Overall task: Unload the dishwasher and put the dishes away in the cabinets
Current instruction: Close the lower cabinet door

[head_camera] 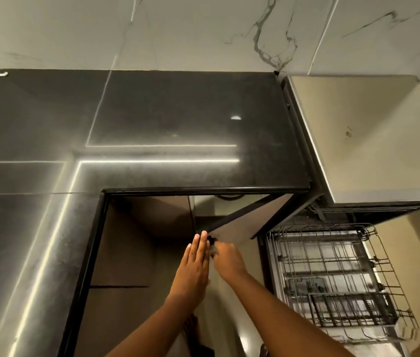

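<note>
A brown cabinet door under the black countertop stands ajar, swung toward me. My left hand lies flat with straight fingers against the door's edge. My right hand grips the small black handle at that edge, fingers curled round it. At the right, the dishwasher's wire racks are pulled out and hold no dishes that I can make out. What lies inside the cabinet is dark and hidden.
The dishwasher's steel top stands to the right of the counter. A marble-tiled wall runs behind. A small white object lies at the counter's far left corner. Closed brown cabinet fronts sit left of the open door.
</note>
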